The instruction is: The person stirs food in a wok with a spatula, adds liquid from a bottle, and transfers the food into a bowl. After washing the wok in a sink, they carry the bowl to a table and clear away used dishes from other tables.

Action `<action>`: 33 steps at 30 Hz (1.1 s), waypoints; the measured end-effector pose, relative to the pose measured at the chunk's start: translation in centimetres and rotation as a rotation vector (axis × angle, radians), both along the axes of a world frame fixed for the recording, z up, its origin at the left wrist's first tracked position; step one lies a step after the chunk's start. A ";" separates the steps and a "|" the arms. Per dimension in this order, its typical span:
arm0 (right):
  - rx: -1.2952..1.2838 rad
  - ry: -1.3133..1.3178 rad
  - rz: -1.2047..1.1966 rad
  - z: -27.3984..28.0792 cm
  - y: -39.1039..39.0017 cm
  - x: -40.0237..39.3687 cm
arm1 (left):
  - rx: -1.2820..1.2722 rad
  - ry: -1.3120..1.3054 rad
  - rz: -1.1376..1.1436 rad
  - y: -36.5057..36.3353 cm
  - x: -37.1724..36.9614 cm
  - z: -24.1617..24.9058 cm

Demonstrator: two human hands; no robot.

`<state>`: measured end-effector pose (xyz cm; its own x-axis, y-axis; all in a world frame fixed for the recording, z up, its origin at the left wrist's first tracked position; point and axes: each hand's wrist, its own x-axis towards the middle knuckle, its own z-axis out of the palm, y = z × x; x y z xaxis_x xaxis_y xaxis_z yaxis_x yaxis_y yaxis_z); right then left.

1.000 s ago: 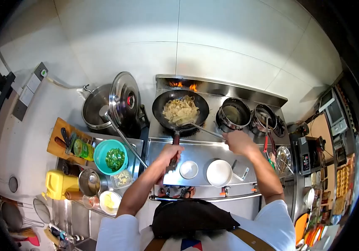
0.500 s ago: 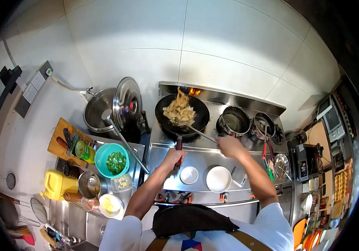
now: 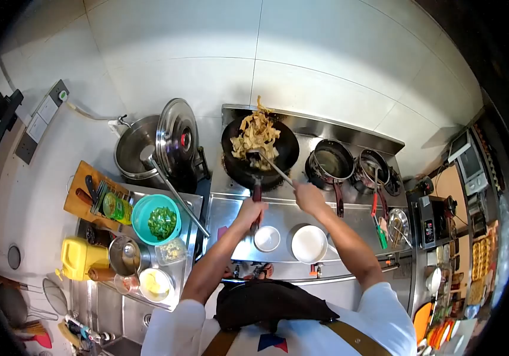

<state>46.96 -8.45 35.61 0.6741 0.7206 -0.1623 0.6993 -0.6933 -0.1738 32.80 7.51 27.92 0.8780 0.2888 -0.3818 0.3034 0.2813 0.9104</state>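
A black wok [image 3: 245, 174] sits over a burner, with pale sliced food [image 3: 257, 140] heaped in it and some pieces in the air at its far rim. My left hand [image 3: 251, 213] is wrapped round the wok's dark red handle. My right hand [image 3: 310, 197] grips the rod of a metal ladle [image 3: 276, 168], whose head is among the food, partly hidden. Nearer to me, a small white bowl [image 3: 267, 238] and a larger white bowl [image 3: 309, 244] stand on the steel counter.
Two pots [image 3: 330, 161] [image 3: 372, 168] stand right of the wok. On the left are a large pot [image 3: 137, 148] with its lid [image 3: 176, 137], a turquoise bowl [image 3: 142, 222] of chopped greens, a yellow jug [image 3: 82, 257] and a cutting board [image 3: 76, 206].
The wok food has risen and spread toward the far rim. My right hand and the ladle have moved slightly left and up. The flame behind the wok no longer shows.
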 end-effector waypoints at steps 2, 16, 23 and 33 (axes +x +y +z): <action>0.002 -0.022 0.050 0.8 -1.6 0.1 | -0.033 0.027 0.031 0.0 0.3 1.6; -0.071 0.049 -0.069 -0.7 -0.1 0.8 | -0.135 0.044 0.004 -1.0 0.5 -1.7; -0.040 -0.013 0.143 4.6 -4.9 -0.8 | -0.112 0.086 -0.005 -1.4 -1.6 -0.3; -0.045 0.079 0.081 6.1 -5.2 -2.1 | -0.033 0.053 -0.064 -1.1 -2.5 -1.0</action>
<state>44.90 -13.65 41.67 0.5976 0.7631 -0.2460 0.7388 -0.6433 -0.2009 30.33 6.39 26.89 0.8728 0.2191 -0.4362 0.3688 0.2893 0.8833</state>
